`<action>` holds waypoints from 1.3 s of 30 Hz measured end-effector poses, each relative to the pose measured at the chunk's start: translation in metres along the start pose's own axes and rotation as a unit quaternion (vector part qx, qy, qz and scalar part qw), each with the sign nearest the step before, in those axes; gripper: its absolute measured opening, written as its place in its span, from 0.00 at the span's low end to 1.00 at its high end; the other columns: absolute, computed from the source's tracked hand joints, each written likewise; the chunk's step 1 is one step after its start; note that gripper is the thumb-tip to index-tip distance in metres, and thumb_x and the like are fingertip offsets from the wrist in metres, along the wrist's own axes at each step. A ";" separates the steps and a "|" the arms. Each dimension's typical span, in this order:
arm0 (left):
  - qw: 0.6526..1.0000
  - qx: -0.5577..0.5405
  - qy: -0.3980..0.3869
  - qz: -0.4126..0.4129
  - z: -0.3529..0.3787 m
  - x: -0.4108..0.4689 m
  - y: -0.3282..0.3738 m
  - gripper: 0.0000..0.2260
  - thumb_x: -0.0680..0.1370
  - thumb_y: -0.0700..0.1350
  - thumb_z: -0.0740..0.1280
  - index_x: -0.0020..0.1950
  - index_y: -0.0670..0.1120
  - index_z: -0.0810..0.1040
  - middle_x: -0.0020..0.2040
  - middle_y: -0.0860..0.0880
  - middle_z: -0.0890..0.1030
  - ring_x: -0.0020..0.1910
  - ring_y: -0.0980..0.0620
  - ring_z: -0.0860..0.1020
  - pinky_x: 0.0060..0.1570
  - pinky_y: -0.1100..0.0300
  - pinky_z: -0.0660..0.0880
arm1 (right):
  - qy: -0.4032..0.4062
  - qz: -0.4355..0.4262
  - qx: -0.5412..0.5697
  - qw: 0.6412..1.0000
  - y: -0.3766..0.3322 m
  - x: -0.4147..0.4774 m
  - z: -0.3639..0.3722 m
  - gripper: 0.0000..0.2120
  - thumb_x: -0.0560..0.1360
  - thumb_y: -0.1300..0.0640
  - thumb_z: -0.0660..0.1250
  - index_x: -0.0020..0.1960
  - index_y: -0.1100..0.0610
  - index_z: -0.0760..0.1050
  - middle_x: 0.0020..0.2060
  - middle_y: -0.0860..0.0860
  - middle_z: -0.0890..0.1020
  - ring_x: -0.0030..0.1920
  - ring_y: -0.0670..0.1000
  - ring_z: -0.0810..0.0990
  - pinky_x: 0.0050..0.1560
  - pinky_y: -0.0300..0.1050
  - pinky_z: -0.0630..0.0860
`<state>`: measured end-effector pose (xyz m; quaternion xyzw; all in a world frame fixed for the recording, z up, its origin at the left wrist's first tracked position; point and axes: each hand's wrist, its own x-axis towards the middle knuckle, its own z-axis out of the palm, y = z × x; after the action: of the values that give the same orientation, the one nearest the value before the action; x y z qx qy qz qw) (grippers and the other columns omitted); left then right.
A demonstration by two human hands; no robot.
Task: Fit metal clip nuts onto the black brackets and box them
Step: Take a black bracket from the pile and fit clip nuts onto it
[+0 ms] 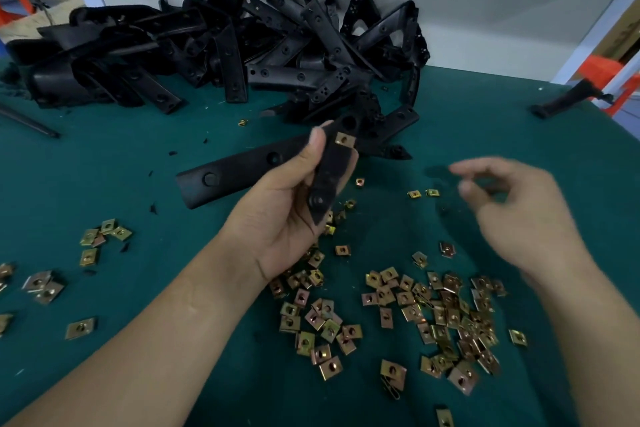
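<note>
Loose clip nuts (446,315) lay scattered on the green mat (121,166) under both wrists. Above them the left hand (287,211) gripped a black bracket (242,166), which had one fitted nut (345,140) on its upper edge. Beside it hovered the blurred right hand (519,215), its fingers loosely curled and apart. Behind lay the bracket pile (242,45).

The left hand (294,215) is gripping a bracket (242,166), palm up, thumb pressing on top, fingers curling beneath. The right hand (519,218) is hovering palm down, blurred, its loosely curled fingers holding nothing.
</note>
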<state>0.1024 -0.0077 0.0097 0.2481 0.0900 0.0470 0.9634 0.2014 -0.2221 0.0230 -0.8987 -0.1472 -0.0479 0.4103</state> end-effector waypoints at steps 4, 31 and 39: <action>0.999 -0.040 0.024 -0.005 -0.002 0.003 0.001 0.22 0.72 0.40 0.71 0.67 0.40 0.79 0.60 0.38 0.83 0.59 0.45 0.83 0.36 0.67 0.80 | -0.135 0.047 -0.164 0.976 0.020 0.005 -0.010 0.11 0.77 0.53 0.73 0.58 0.45 0.82 0.54 0.47 0.81 0.56 0.51 0.79 0.56 0.42 0.69; 0.998 0.063 -0.004 0.014 -0.010 0.007 -0.005 0.24 0.70 0.43 0.73 0.67 0.49 0.79 0.60 0.48 0.85 0.55 0.56 0.84 0.55 0.64 0.80 | -0.192 0.019 0.410 0.891 -0.037 -0.026 0.030 0.12 0.58 0.50 0.78 0.41 0.49 0.86 0.44 0.51 0.87 0.49 0.50 0.84 0.57 0.39 0.80; 0.996 0.086 -0.028 0.025 -0.010 0.007 -0.008 0.22 0.73 0.43 0.70 0.68 0.48 0.78 0.59 0.47 0.85 0.56 0.54 0.84 0.52 0.62 0.81 | -0.206 0.096 0.463 0.857 -0.044 -0.030 0.034 0.20 0.55 0.58 0.79 0.48 0.52 0.86 0.47 0.53 0.87 0.49 0.51 0.86 0.49 0.38 0.81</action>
<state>0.1077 -0.0091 -0.0037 0.3332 0.0608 0.0560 0.9392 0.1582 -0.1760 0.0259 -0.6041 -0.1459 0.2515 0.7420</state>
